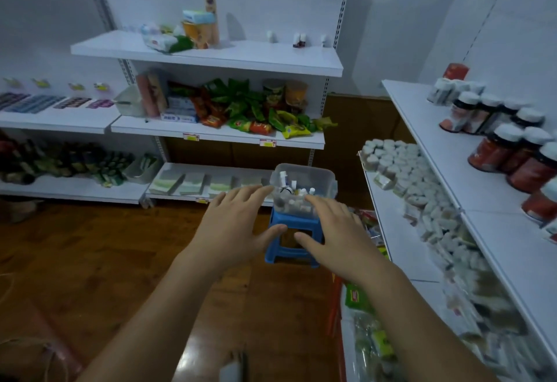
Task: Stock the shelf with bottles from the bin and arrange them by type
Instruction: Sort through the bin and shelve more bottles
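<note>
A clear plastic bin [327, 181] holding several small white bottles [294, 191] stands on a blue plastic stool [289, 250] on the wooden floor. My left hand [238, 224] reaches out on the bin's left side with fingers spread and straight, holding nothing. On the bin's right side, my right hand [334, 234] is also stretched out flat and empty, its fingertips overlapping the bin's near rim. Whether either hand touches the bin is unclear. The top white shelf [211, 57] carries a few small bottles [300, 40] at its right end.
Snack packets [256, 113] fill the middle shelf; flat boxes lie on the bottom one. A white shelf unit on the right [446, 152] holds red jars with white lids [509, 149] and many small white bottles [398, 158]. Packaged goods sit low at right.
</note>
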